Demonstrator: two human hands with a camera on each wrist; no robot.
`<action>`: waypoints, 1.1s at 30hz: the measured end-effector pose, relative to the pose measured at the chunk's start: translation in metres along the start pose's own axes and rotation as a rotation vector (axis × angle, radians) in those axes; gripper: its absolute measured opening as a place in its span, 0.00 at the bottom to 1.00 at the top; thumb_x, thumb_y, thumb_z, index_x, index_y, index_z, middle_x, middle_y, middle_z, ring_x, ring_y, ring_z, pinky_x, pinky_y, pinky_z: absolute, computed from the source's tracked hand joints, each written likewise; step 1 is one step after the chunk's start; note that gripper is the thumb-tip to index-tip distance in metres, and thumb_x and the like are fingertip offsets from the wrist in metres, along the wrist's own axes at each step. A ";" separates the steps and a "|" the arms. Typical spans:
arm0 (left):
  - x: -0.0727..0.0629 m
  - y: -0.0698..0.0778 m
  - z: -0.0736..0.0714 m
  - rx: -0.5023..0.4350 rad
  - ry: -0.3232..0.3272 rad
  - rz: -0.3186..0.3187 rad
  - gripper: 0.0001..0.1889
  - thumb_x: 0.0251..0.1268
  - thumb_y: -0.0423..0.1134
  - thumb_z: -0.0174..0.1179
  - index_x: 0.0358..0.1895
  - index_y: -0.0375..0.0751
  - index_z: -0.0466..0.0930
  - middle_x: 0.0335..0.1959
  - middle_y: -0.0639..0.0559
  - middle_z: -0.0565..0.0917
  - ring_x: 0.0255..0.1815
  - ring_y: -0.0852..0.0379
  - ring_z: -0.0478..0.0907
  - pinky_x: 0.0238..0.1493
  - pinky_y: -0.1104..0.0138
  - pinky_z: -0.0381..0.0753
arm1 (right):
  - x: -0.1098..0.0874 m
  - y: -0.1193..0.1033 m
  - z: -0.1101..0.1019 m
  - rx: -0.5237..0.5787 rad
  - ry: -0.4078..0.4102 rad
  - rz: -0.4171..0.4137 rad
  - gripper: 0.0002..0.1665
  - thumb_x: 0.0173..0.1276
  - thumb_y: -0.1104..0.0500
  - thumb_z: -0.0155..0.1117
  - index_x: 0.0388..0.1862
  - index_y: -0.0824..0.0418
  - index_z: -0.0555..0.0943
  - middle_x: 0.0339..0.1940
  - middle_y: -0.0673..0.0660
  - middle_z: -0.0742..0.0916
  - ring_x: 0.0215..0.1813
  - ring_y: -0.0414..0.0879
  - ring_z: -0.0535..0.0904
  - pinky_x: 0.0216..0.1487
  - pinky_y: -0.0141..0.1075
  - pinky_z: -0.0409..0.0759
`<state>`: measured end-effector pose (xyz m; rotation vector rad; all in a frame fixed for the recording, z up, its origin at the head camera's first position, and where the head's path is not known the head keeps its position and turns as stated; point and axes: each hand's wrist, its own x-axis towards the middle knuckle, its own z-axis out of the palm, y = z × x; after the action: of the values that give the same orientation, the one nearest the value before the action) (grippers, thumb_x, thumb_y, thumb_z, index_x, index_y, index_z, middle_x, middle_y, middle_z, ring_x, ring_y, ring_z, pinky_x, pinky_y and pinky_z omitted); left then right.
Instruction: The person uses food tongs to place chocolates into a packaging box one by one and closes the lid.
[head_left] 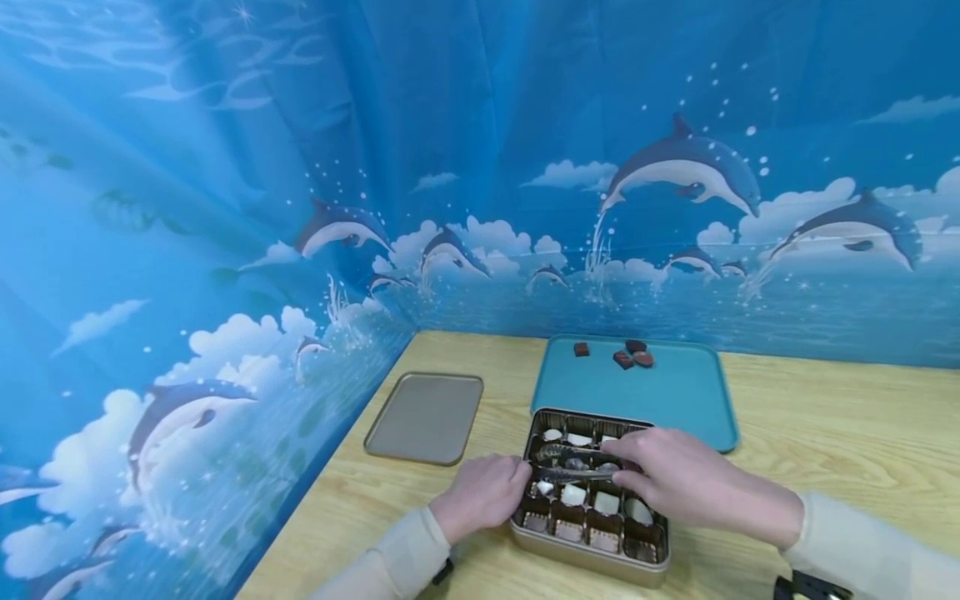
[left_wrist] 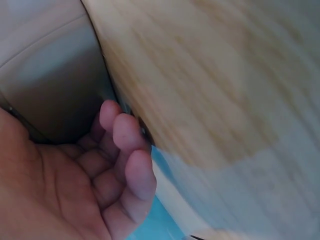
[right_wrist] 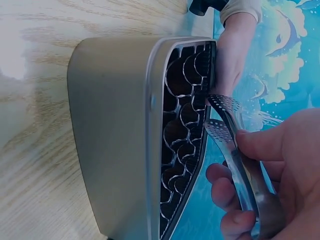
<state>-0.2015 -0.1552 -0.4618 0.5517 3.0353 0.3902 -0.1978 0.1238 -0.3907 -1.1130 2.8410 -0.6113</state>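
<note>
A metal tin box [head_left: 592, 562] with a dark divided insert stands in front of me. White chocolates [head_left: 606, 503] sit in several of its compartments, and the floors of the front row show. My right hand [head_left: 678, 479] holds metal tongs [head_left: 577, 474] over the middle of the box. In the right wrist view the tongs' perforated heads [right_wrist: 218, 129] stand a little apart, with nothing seen between them. At the box's left side, my left hand [head_left: 487, 492] grips the rim. In the left wrist view its other fingers [left_wrist: 127, 132] curl loosely beside the wall; its thumb is hidden there.
A blue tray [head_left: 637, 400] lies behind the box, with several dark brown chocolates [head_left: 622, 360] near its far edge. To the left a flat metal lid [head_left: 427, 417] lies on the wooden table [head_left: 825, 417]. A dolphin-printed curtain [head_left: 480, 167] hangs behind and at the left.
</note>
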 end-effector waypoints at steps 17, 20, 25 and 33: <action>0.000 0.001 -0.002 0.016 0.022 -0.019 0.26 0.81 0.50 0.35 0.17 0.52 0.65 0.15 0.56 0.71 0.19 0.59 0.71 0.22 0.64 0.70 | 0.001 0.037 -0.023 0.010 0.120 0.093 0.27 0.71 0.56 0.65 0.64 0.69 0.77 0.26 0.43 0.82 0.16 0.33 0.63 0.22 0.32 0.69; 0.000 0.001 -0.002 0.015 0.021 -0.023 0.26 0.81 0.49 0.35 0.17 0.52 0.65 0.15 0.56 0.71 0.18 0.59 0.70 0.22 0.64 0.69 | 0.004 0.051 -0.025 -0.018 0.136 0.112 0.27 0.71 0.55 0.65 0.64 0.69 0.78 0.24 0.41 0.80 0.16 0.34 0.64 0.21 0.31 0.67; 0.000 0.000 0.001 0.006 0.015 -0.027 0.26 0.81 0.49 0.35 0.17 0.53 0.65 0.14 0.57 0.70 0.18 0.60 0.69 0.21 0.65 0.68 | 0.008 0.074 -0.027 -0.059 0.151 0.166 0.28 0.72 0.56 0.65 0.65 0.71 0.76 0.21 0.43 0.79 0.15 0.37 0.63 0.21 0.32 0.65; 0.000 0.001 0.002 0.013 0.022 -0.016 0.26 0.81 0.50 0.35 0.17 0.53 0.65 0.15 0.57 0.70 0.18 0.60 0.69 0.22 0.65 0.69 | 0.012 0.115 -0.026 -0.075 0.149 0.291 0.32 0.73 0.56 0.62 0.68 0.75 0.71 0.11 0.47 0.68 0.14 0.40 0.58 0.18 0.34 0.60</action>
<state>-0.2007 -0.1537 -0.4631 0.5263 3.0634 0.3793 -0.2853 0.2015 -0.4073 -0.6651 3.0925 -0.5920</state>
